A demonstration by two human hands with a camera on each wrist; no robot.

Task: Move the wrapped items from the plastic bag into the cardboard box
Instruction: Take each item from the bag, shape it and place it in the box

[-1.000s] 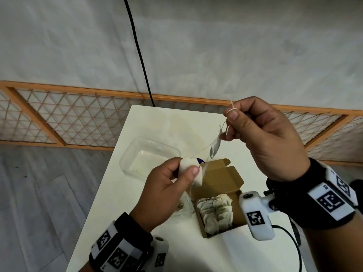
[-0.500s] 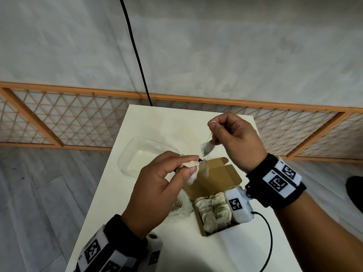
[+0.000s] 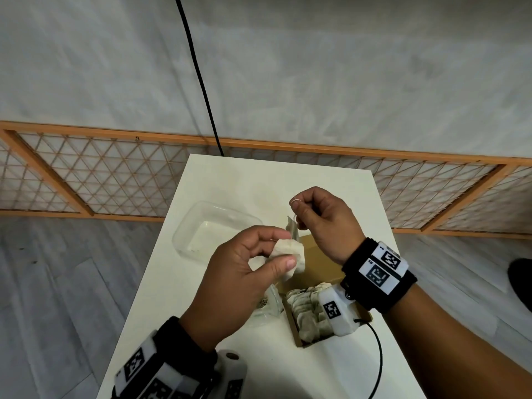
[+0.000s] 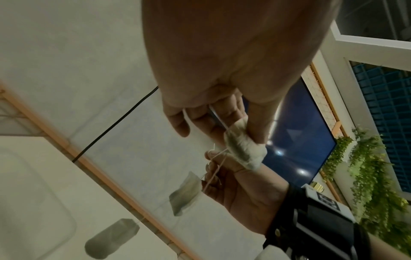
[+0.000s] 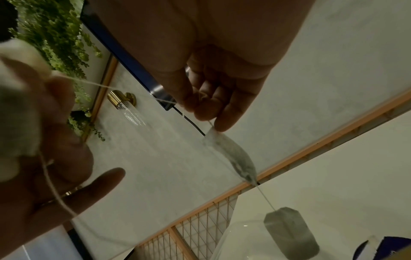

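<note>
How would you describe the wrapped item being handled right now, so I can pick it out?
Start at the open cardboard box on the white table. Just above its near-left corner, the left hand pinches one pale wrapped item. Unlike those packed in the box, it is in the air, and its string runs to the right hand.

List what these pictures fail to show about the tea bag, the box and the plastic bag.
- Plastic bag: head view, mostly behind the left hand; what remains inside is hidden.
- Cardboard box: head view, the right wrist camera covers part of the packed bags; no count possible.
- Tea bag: the left grip covers part of it.
- Paper tag: blurred, print unreadable.
- Right hand: curled fingers hide where the string ends.
</note>
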